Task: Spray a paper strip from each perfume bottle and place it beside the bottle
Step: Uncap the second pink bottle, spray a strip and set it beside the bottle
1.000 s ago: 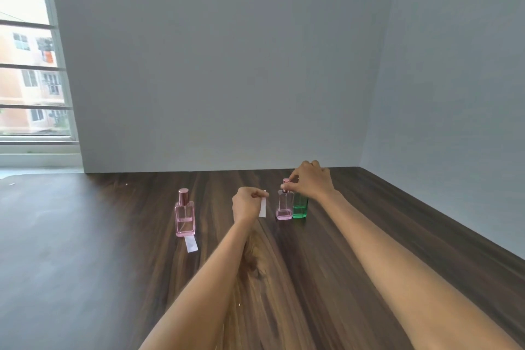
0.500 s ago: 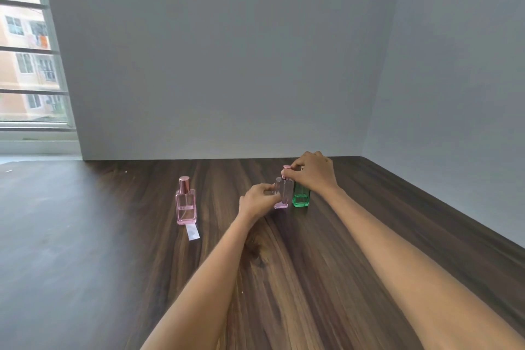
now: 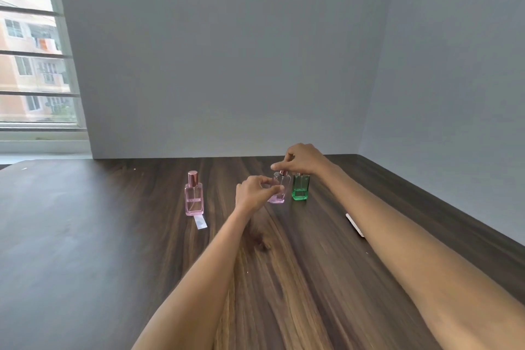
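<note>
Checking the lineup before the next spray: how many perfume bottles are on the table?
3: a capped pink bottle on the left, a paler pink bottle between both hands, and a green bottle just right of it.

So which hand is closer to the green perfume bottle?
Right. The right hand sits just above and behind the green bottle, while the left hand is farther off, beyond the middle pink bottle.

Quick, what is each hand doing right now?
Left hand: grips the middle pink bottle by its body.
Right hand: pinches that bottle's top.
</note>
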